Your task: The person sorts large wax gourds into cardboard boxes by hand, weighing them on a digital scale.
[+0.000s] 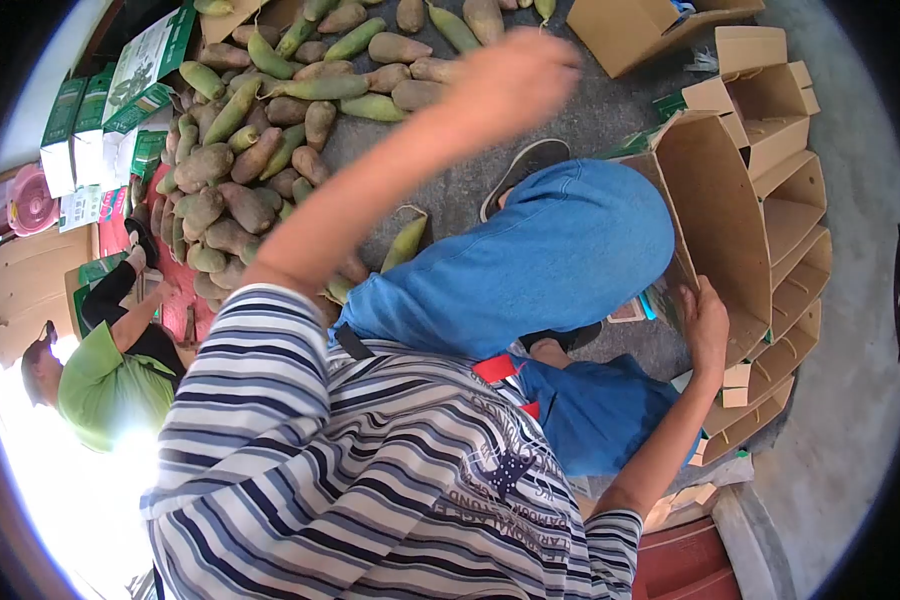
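Our plain brown carton point(718, 215) gapes open; our right hand point(707, 322) clasps its rim. Our left hand point(520, 82) curls by mottled green-and-brown radishes point(320, 87), its grip unclear.

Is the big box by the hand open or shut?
Open: you can see the brown inside of the box, with the right hand at its edge.

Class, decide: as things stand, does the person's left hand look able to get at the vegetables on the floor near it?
Probably yes: the left hand appears close to the nearest vegetables, with no visible barrier between, though whether it already holds something is unclear.
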`<state>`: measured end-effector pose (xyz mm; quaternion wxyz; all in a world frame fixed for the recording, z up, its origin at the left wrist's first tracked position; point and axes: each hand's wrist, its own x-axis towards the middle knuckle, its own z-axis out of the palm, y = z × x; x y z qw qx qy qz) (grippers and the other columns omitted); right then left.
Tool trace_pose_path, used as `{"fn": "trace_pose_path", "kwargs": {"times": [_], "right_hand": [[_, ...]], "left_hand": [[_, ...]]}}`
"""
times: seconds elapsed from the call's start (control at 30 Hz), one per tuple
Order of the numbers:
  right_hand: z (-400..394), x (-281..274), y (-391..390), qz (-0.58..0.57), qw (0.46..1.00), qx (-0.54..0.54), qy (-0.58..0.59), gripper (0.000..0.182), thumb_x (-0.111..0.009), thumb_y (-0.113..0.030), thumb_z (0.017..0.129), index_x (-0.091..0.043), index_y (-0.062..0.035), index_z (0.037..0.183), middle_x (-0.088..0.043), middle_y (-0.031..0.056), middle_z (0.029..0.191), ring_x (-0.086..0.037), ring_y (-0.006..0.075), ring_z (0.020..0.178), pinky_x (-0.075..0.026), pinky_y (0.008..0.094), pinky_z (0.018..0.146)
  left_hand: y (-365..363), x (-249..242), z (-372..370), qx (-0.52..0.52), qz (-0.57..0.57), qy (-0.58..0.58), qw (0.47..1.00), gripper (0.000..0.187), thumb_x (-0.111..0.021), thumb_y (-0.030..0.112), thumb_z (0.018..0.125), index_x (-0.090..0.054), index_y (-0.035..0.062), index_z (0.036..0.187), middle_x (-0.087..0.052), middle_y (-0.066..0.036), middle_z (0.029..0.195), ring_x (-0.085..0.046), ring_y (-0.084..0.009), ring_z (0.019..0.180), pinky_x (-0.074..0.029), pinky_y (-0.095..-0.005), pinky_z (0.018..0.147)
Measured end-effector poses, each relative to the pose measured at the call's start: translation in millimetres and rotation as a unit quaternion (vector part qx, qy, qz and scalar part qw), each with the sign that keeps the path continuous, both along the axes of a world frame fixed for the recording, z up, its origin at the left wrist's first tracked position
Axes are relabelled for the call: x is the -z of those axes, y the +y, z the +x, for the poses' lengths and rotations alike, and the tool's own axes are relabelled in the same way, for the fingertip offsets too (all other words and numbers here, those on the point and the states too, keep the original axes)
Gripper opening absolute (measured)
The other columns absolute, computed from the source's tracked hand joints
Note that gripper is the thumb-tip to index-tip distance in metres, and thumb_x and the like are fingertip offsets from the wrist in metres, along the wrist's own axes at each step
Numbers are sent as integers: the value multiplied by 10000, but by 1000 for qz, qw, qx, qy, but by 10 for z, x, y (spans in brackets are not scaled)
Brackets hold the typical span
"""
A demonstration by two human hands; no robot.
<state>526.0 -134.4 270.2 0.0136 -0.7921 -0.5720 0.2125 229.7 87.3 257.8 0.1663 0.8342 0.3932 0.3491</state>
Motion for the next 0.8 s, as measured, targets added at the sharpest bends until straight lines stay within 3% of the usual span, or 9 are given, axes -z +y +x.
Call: {"fn": "trace_pose_path", "kwargs": {"times": [0.13, 0.17, 0.2, 0.23, 0.27, 0.37, 0.57, 0.67, 0.8], "right_hand": [[-24, -20, 20, -13, 1000, 7, -12, 174, -545, -180, 876, -538, -34, 970, -603, 219, 912, -575, 396, 880, -440, 451, 699], [-26, -19, 16, -10, 1000, 2, -11, 171, -546, -179, 874, -538, -36, 967, -602, 218, 910, -575, 396, 876, -440, 453, 699], [-25, -15, 14, -5, 1000, -1, -12, 168, -547, -178, 873, -538, -38, 965, -601, 216, 907, -575, 395, 872, -440, 454, 698], [-18, -12, 11, 0, 1000, -4, -12, 165, -548, -177, 871, -538, -40, 963, -599, 215, 905, -576, 395, 868, -439, 455, 697], [-15, -7, 1, 2, 1000, -3, -14, 164, -548, -177, 871, -538, -41, 961, -599, 214, 899, -575, 395, 863, -440, 455, 697], [-5, 23, -10, 9, 1000, -3, -19, 161, -548, -177, 869, -537, -44, 959, -599, 210, 886, -575, 395, 854, -442, 456, 699], [2, 23, -5, 11, 1000, -7, -19, 166, -554, -173, 863, -536, -45, 967, -601, 207, 890, -576, 391, 860, -445, 460, 711], [15, 51, -24, 22, 999, -13, -31, 170, -561, -170, 856, -537, -45, 967, -601, 208, 895, -576, 389, 866, -445, 461, 719], [16, 24, -13, 25, 999, -21, -38, 174, -568, -165, 850, -539, -41, 968, -600, 207, 909, -574, 388, 878, -447, 459, 724]], "left_hand": [[553, 952, -1827, -201, -127, 420, 876, 183, -442, 152, 854, -502, 56, 998, -557, -158, 990, -606, -367, 844, -494, -471, 647], [503, 954, -2157, -258, -161, 452, 839, 292, -443, 169, 881, -542, 127, 1152, -602, -170, 1024, -620, -339, 919, -510, -420, 743], [676, 1335, -2690, -350, -254, 509, 745, 304, -425, 176, 901, -544, 98, 1170, -605, -154, 1086, -605, -308, 1004, -503, -410, 798], [591, 1301, -2963, -395, -294, 490, 719, 310, -452, 228, 902, -559, 51, 1133, -585, -147, 1162, -585, -282, 1065, -497, -402, 829], [452, 1361, -3342, -323, -287, 550, 715, 388, -478, 337, 891, -580, 19, 1089, -581, -173, 1165, -579, -280, 1081, -488, -410, 844], [150, 1331, -3688, -394, -302, 525, 691, 538, -493, 525, 851, -597, 42, 1066, -627, -171, 1072, -613, -311, 995, -494, -398, 807], [161, 1298, -3850, -355, -331, 479, 731, 618, -470, 586, 831, -628, 18, 1016, -634, -204, 1019, -599, -348, 1001, -477, -436, 804], [71, 1486, -3787, -405, -353, 432, 724, 557, -491, 522, 847, -633, 8, 1007, -630, -210, 1029, -596, -354, 999, -478, -439, 799], [-246, 1919, -3538, -404, -386, 397, 728, 316, -491, 249, 865, -621, 36, 1058, -619, -190, 1078, -605, -356, 982, -488, -442, 801]]}}
